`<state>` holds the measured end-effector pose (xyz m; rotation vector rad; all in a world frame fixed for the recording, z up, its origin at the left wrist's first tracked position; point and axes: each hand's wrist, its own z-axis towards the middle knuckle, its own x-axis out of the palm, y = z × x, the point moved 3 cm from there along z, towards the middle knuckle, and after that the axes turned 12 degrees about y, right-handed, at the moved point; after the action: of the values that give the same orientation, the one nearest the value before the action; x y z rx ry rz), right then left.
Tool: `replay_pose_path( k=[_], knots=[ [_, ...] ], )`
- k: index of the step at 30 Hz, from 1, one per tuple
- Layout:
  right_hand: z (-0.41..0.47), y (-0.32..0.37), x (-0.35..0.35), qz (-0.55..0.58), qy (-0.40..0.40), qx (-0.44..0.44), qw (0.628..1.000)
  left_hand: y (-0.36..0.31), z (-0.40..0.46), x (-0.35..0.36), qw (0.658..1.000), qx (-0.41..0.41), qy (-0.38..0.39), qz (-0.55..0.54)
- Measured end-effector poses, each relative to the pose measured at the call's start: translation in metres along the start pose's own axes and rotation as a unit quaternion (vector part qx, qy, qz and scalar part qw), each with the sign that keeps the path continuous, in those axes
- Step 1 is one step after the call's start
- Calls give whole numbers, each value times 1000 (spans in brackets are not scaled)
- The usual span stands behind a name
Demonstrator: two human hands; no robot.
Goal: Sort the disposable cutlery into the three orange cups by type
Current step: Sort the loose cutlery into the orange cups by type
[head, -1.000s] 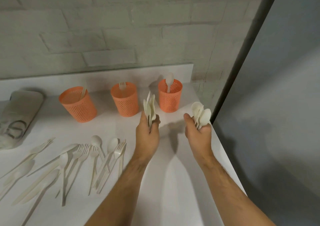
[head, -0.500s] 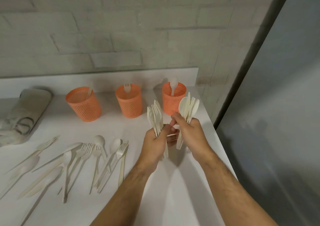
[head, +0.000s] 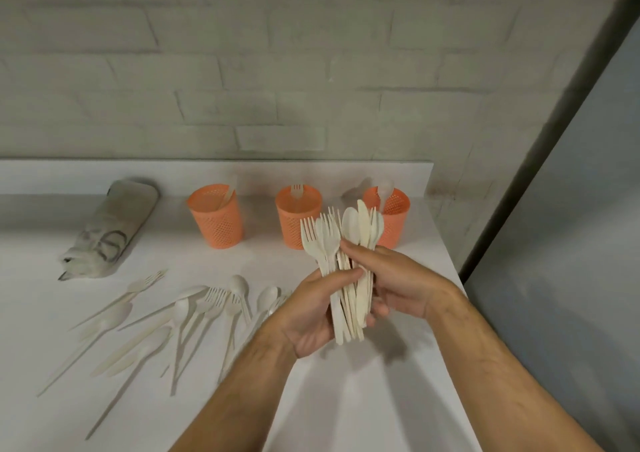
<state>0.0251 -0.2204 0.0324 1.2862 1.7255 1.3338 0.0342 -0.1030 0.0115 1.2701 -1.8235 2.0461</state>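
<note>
Cutlery bundle (head: 348, 271) stands upright, gripped between left hand (head: 311, 313) and right hand (head: 398, 278), before the orange cups (head: 214, 221).

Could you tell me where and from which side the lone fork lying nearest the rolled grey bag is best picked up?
Probably by its long thin handle, near the middle, pinched from above. The fork lies flat on the white table, tines pointing toward the wall, apart from the loose cutlery pile, so both its sides are free for fingertips.
</note>
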Motion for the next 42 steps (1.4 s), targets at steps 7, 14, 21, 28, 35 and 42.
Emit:
replay_pose_path(
  k=[7,14,21,28,35,42],
  knots=[
    [23,11,15,-119,-179,-55,975,-22,-22,-24,999,28,24,-34],
    [39,39,77,-242,-253,-95,932,-52,-51,-61,996,25,-24,77],
    [76,61,116,-348,-294,-29,890,-81,-82,-98,992,-5,-13,123],
    [110,68,147,-292,-293,-6,911,-103,-113,-130,999,13,-42,21],
    [130,67,172,-207,-282,-15,937,-117,-137,-151,996,45,-65,40],
    [145,64,184,-176,-253,-23,951,-127,-151,-162,982,63,-71,163]
  ],
)
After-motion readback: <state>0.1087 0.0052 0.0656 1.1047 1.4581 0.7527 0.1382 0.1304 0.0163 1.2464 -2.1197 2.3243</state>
